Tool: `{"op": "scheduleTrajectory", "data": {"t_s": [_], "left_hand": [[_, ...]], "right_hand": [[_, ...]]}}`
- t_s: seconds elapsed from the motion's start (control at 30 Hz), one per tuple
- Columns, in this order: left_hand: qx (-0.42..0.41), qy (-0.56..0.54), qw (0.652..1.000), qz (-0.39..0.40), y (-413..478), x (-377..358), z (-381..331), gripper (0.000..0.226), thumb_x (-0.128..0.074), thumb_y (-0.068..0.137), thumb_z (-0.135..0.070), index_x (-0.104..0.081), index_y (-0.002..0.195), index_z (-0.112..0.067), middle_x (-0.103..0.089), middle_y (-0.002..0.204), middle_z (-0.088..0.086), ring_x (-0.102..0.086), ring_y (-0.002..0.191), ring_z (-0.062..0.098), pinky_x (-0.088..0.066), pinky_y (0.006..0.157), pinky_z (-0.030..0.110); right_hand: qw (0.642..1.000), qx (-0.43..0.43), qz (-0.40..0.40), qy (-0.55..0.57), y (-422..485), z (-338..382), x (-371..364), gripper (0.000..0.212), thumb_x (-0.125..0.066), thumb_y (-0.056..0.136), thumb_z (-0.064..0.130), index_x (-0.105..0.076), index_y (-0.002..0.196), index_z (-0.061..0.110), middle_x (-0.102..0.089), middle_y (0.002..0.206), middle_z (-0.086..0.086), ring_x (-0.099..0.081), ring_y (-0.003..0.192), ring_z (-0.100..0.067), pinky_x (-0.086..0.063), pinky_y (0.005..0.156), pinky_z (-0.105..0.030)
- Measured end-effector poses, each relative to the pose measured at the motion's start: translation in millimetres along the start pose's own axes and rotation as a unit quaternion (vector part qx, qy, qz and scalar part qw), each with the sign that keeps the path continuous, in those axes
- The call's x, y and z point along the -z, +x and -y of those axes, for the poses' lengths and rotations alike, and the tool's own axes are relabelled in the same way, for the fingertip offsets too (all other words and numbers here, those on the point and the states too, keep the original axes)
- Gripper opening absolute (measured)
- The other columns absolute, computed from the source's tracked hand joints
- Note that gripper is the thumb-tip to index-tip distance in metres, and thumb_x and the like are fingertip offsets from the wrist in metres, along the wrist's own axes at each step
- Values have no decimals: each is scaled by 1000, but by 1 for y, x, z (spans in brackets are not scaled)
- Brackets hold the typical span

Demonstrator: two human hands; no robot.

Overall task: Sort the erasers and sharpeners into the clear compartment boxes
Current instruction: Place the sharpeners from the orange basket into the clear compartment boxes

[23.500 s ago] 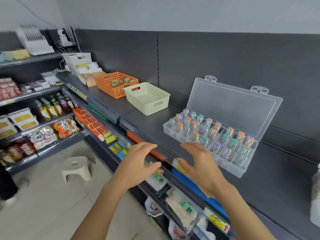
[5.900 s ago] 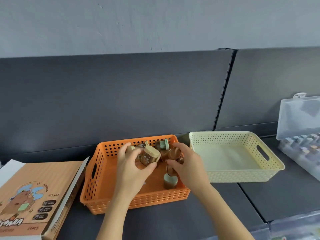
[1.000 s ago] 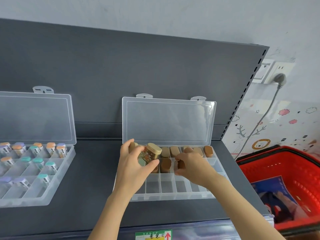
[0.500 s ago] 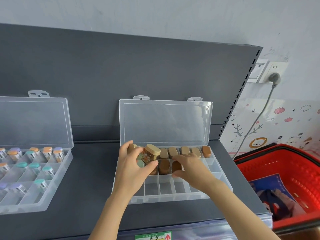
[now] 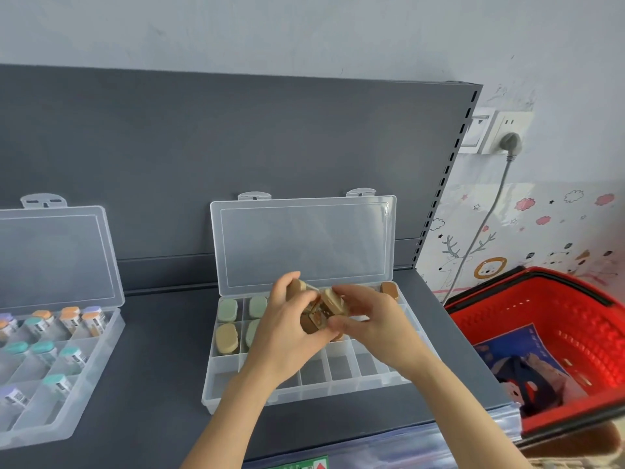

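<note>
Here the small cluster of tan and brown erasers (image 5: 319,313) sits bunched between both hands, held just above the middle of the open clear compartment box (image 5: 304,384) on the dark shelf (image 5: 162,350). The left hand (image 5: 287,336) cups the cluster from below and behind, fingers curled closed around several pieces; the right hand (image 5: 368,319) comes in from the side, thumb and forefinger pinched on 1 cream-topped piece at the top of the pile. To do this step well, I judge the right hand should lift only that 1 piece clear while the left keeps its cup tight, so nothing spills, then lower it flat into a free cell. Free cells show in the front row, directly beneath the hands. Filled cells lie to the left: 2 pale green erasers (image 5: 227,310) in the back row, a tan one (image 5: 226,338) in the row in front, and a brown piece (image 5: 389,290) at the back right corner. The cells under the hands are hidden. Further left stands a second clear box (image 5: 50,411) holding capped sharpeners (image 5: 69,318), and a red basket (image 5: 575,319) sits off the shelf's right end.
</note>
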State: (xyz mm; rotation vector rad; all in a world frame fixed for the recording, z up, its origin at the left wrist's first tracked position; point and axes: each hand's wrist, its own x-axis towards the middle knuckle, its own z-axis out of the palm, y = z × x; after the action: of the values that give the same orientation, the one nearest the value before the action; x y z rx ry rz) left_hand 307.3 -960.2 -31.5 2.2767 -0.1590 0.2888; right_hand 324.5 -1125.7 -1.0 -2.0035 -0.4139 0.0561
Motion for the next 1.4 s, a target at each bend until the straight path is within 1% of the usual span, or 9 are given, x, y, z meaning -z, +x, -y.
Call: {"op": "scheduleTrajectory", "data": {"t_s": [0.13, 0.23, 0.3, 0.4, 0.6, 0.73, 0.9, 1.13, 1.4], "left_hand": [[-5, -24, 999, 30, 5, -8, -2, 47, -78, 70, -48, -63, 112, -34, -21, 139, -25, -38, 128, 9, -43, 102, 35], [-8, -41, 998, 48, 8, -10, -1, 31, -72, 81, -31, -63, 110, -36, -24, 137, -25, -36, 130, 10, -41, 104, 38], [-24, -18, 998, 46, 12, -10, 1, 27, -59, 91, -15, -65, 110, -34, -27, 141, -18, -38, 129, 10, -39, 106, 27], [-32, 16, 997, 63, 19, -9, -5, 39, -49, 95, -6, -62, 119, -33, -33, 140, -14, -41, 121, 3, -29, 88, -3], [-29, 56, 995, 73, 26, -22, -18, 47, -64, 89, -25, -45, 131, -35, -45, 135, -14, -46, 118, 7, -42, 95, 23], [-6, 63, 995, 80, 29, -27, -24, 53, -70, 83, -38, -43, 128, -33, -51, 126, -15, -48, 110, 9, -44, 88, 24], [10, 83, 993, 83, 31, -35, -27, 55, -73, 78, -44, -44, 123, -31, -54, 115, -14, -51, 99, 10, -47, 81, 25], [1, 108, 989, 102, 37, -41, -28, 53, -75, 76, -45, -50, 120, -29, -57, 114, -14, -52, 98, 9, -48, 80, 24], [-20, 183, 975, 121, 44, -55, -29, 58, -72, 78, -47, -52, 127, -26, -53, 129, -8, -44, 117, 13, -38, 96, 27]], "right_hand": [[998, -16, -55, -11, -7, -4, 4, 23, -67, 76, 3, -66, 95, 17, -64, 83, 10, -62, 82, 1, -48, 70, -11], [990, -30, -127, -47, -12, -12, 19, 26, -69, 75, 8, -62, 92, 28, -64, 88, 13, -62, 83, 0, -47, 70, -12], [983, -48, -161, -74, -12, -23, 31, 25, -69, 77, 11, -63, 96, 26, -65, 90, 14, -61, 84, -2, -50, 74, -20], [974, -81, -171, -128, -10, -42, 38, 36, -68, 80, 14, -62, 115, 20, -64, 99, 8, -59, 87, -7, -47, 75, -20], [973, -48, -141, -175, -4, -58, 27, 39, -70, 81, 17, -58, 118, 25, -62, 102, 3, -59, 87, -10, -48, 74, -15], [965, -60, -145, -209, -4, -62, 38, 36, -69, 82, 21, -56, 116, 22, -56, 101, 2, -58, 87, -16, -48, 72, -20], [957, -82, -40, -275, 2, -69, 41, 42, -75, 77, 25, -59, 116, 19, -58, 109, 1, -59, 88, -17, -54, 80, -30], [950, -61, 15, -306, 7, -75, 44, 36, -73, 80, 27, -65, 112, 14, -55, 114, -1, -58, 92, -21, -52, 81, -31], [965, -41, -107, -234, 8, -73, 61, 19, -49, 94, 8, -65, 103, 10, -60, 99, -9, -58, 85, -24, -46, 72, -23]]}}
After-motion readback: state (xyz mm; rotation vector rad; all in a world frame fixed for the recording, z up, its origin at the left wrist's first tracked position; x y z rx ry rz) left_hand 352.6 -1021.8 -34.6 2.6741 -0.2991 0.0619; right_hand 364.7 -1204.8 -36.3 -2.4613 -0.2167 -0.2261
